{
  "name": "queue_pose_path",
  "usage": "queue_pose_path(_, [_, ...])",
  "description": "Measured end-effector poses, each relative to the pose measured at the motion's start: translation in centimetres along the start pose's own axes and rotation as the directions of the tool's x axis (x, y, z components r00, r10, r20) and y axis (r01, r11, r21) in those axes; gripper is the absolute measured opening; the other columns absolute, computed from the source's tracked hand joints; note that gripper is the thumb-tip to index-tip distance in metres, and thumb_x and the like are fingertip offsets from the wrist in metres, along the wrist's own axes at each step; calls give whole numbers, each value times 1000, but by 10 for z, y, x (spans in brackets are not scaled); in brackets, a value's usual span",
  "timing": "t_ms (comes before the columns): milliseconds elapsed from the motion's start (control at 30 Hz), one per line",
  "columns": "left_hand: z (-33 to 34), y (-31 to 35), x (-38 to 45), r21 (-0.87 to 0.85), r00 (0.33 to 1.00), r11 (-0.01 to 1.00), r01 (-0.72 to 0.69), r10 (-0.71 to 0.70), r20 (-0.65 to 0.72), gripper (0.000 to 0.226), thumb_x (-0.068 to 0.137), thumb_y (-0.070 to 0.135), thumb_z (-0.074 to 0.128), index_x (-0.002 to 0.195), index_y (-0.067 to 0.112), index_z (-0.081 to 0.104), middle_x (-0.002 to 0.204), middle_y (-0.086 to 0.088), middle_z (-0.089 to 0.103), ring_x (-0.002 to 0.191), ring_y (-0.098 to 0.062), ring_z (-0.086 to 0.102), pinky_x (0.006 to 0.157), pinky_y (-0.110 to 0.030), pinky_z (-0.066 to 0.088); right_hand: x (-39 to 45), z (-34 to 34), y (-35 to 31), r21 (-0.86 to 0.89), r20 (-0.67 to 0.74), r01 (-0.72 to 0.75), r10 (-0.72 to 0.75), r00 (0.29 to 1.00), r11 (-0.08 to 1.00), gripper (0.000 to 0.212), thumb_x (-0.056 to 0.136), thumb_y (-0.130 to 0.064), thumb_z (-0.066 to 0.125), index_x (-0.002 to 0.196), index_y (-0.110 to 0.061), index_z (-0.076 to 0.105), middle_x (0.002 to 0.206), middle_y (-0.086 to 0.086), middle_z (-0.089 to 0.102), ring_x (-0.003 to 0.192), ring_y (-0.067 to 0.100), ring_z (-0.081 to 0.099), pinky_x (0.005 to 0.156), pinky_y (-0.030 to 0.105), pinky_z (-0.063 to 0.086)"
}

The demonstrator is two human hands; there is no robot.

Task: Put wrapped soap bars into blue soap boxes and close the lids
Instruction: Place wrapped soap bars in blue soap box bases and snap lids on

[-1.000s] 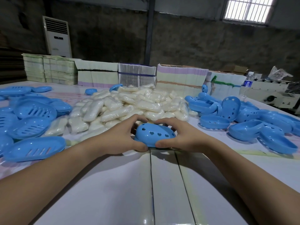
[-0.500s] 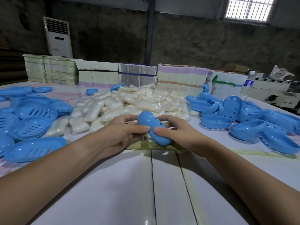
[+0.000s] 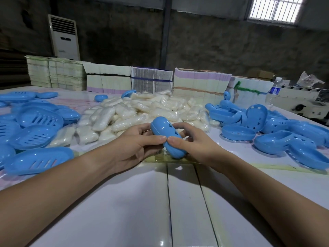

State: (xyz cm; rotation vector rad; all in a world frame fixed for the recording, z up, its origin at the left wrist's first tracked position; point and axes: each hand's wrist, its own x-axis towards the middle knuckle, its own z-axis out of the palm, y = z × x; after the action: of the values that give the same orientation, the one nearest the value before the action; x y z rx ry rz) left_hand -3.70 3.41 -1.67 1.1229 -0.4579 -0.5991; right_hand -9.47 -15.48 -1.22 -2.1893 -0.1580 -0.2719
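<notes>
- Between the two hands, just above the near edge of the white table (image 3: 178, 202), a closed blue soap box (image 3: 167, 139) is held tilted, one rounded end up and away, the other end down toward the tabletop.
- The box is pinched by the left hand (image 3: 131, 147) with thumb on the near side and curled fingers behind; it is gripped from the other side by the right hand (image 3: 194, 145), thumb tip meeting the left thumb over the shell.
- A seam is seen running around the box, with small vent holes on the lid half; whether the halves are fully snapped together cannot be told.
- The shell is judged to be light, stiff moulded plastic with a glossy, rather slippery surface, so a hold across the seam on the long sides is advised, with pressure spread evenly until the lid seats.
- Behind the hands a pile of wrapped soap bars (image 3: 142, 111) is heaped; these are judged soft-skinned, with crinkly film that may slide, and are best taken round the middle.
- Slotted blue trays (image 3: 37, 136) are spread to the left and open blue box halves (image 3: 249, 125) to the right, well apart from the held box.
</notes>
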Motion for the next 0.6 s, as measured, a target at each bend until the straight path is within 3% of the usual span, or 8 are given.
queue_pose_path(200, [1,1,-1,31,999,999,-34,33,28,57,76,-3,67,132,-2,56,126,-23,67,122,-38,62,111,-48,45,-1,0,0,88,19,44,-46,999,995,40,72,-65,68,107,-52,54,96,-5,61,73,0,66,63,15,50])
queue_pose_path(333, [0,0,-1,17,998,998,-53,53,17,58,76,-5,67,132,-1,56,122,-23,69,115,-37,67,98,-44,53,0,4,0,41,2,37,-38,999,998,39,69,-68,65,103,-57,50,96,-11,59,70,-5,63,60,11,47])
queue_pose_path(467, [-3,0,0,27,997,997,-67,65,50,60,75,-4,68,134,1,54,124,-22,68,116,-38,66,98,-47,52,1,5,2,17,-11,56,-55,998,998,48,59,-76,64,103,-62,47,97,-11,57,69,-4,62,60,12,48])
queue_pose_path(600, [-6,-1,1,51,990,996,-77,70,121,58,79,-6,70,134,2,55,125,-22,68,116,-37,66,97,-44,54,2,4,5,-5,42,56,-56,998,998,55,61,-78,64,108,-71,37,104,-15,57,83,-7,62,66,11,49])
